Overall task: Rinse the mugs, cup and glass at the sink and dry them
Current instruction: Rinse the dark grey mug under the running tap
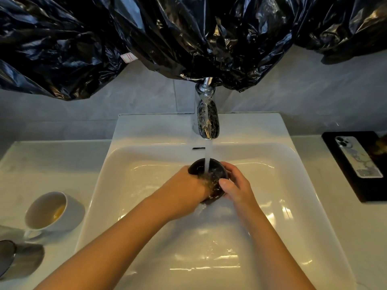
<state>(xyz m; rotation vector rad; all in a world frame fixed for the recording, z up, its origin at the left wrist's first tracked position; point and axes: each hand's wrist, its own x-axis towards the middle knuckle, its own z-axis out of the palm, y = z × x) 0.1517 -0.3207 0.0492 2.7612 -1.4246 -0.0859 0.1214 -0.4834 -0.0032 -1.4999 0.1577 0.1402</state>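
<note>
Pale grey tiled wall point(146, 101) at the back, with one vertical grout line just left of the chrome tap point(206, 114). Across the whole top, crumpled glossy black plastic sheeting point(167, 28), hanging in folds down to the tap's head, a small white red-printed label point(129, 57) on it. Below, a white table point(52, 160) on both sides of the white sink point(146, 128). Far right on the table, a black tray point(370, 189) with a phone point(358, 156) lying face down. Warm yellowish glints on the sink's glazed walls; soft shadow on the table at left.
</note>
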